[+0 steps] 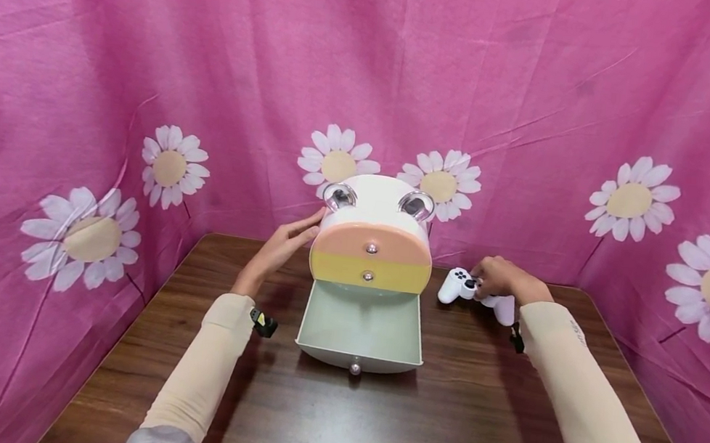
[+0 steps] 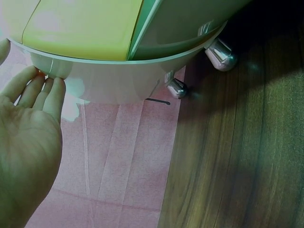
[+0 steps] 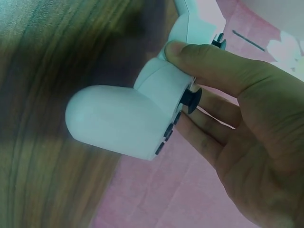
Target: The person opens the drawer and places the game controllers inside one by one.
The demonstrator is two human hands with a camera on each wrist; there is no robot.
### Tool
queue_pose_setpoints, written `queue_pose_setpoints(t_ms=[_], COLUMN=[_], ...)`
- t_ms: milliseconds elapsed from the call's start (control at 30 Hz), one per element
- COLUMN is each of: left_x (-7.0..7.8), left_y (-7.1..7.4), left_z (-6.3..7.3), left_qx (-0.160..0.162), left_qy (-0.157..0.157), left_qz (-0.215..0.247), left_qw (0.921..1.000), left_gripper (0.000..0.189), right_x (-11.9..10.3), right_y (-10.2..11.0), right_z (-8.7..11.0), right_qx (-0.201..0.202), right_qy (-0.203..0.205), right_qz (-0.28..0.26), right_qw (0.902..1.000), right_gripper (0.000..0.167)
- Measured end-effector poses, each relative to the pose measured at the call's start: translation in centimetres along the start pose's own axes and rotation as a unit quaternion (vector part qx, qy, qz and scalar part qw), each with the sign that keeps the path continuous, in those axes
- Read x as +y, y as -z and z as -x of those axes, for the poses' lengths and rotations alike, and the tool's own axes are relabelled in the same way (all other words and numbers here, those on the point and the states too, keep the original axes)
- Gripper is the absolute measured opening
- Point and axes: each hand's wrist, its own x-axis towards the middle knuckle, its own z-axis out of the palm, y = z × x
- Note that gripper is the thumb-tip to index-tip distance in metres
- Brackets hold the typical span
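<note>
A small round-topped drawer box [image 1: 377, 202] with two shiny rings on top stands mid-table. Its peach upper drawer [image 1: 343, 238] and yellow middle drawer [image 1: 336, 268] are closed, while the pale green bottom drawer [image 1: 362, 321] is pulled out and bare inside. My left hand [image 1: 282, 251] touches the box's left side with fairly straight fingertips, which the left wrist view also shows against its wall [image 2: 109, 80]. To the right of the box, my right hand [image 1: 501, 278] pinches a white game controller [image 3: 118, 118] across its middle, thumb on one face and fingers on the other.
The brown wooden table [image 1: 332, 423] extends toward the front. Pink cloth [image 1: 264, 94] printed with daisies hangs behind and along both sides. The open drawer's round knob [image 1: 355, 369] juts toward the front. Metal feet [image 2: 221, 56] hold the box above the tabletop.
</note>
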Motion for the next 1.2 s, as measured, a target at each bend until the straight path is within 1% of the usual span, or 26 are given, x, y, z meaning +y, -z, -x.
queue_pose_setpoints(t_ms=[200, 333, 567, 667, 800, 900, 1033, 1100, 1200], left_x=[-0.1, -0.1, 0.0, 0.1, 0.1, -0.9, -2.7, -3.1, -3.4], left_y=[0.0, 0.0, 0.0, 0.0, 0.0, 0.0, 0.1, 0.1, 0.2], left_z=[0.0, 0.0, 0.0, 0.1, 0.1, -0.4, -1.1, -1.2, -1.1], left_qx=[0.000, 0.001, 0.007, 0.008, 0.007, 0.009, 0.015, 0.017, 0.021], left_qy=[0.002, 0.001, 0.004, 0.003, 0.003, 0.005, -0.003, -0.011, -0.020], left_qz=[0.002, 0.004, 0.004, 0.006, 0.007, 0.005, -0.001, -0.006, -0.014], left_qw=[1.0000, 1.0000, 1.0000, 0.9999, 0.9999, 0.9999, 0.9999, 0.9998, 0.9995], left_gripper=[0.052, 0.052, 0.052, 0.051, 0.051, 0.051, 0.050, 0.050, 0.050], right_x=[-1.0, -1.7, -2.8, -3.3, -4.1, -4.7, -5.5, -6.0, -6.7], right_y=[1.4, 2.5, 4.2, 4.8, 5.5, 5.9, 6.5, 6.9, 7.6], right_z=[1.1, 1.8, 2.6, 2.8, 3.1, 3.4, 4.0, 4.3, 4.8], right_qx=[-0.004, 0.000, -0.001, -0.001, -0.003, -0.007, -0.011, -0.012, -0.015], right_qy=[0.025, 0.037, 0.045, 0.059, 0.060, 0.054, 0.057, 0.060, 0.064], right_qz=[-0.022, -0.027, -0.031, -0.035, -0.035, -0.033, -0.029, -0.025, -0.025], right_qw=[0.9994, 0.9989, 0.9985, 0.9977, 0.9976, 0.9979, 0.9979, 0.9978, 0.9975], right_gripper=[0.035, 0.034, 0.034, 0.033, 0.033, 0.035, 0.037, 0.038, 0.039])
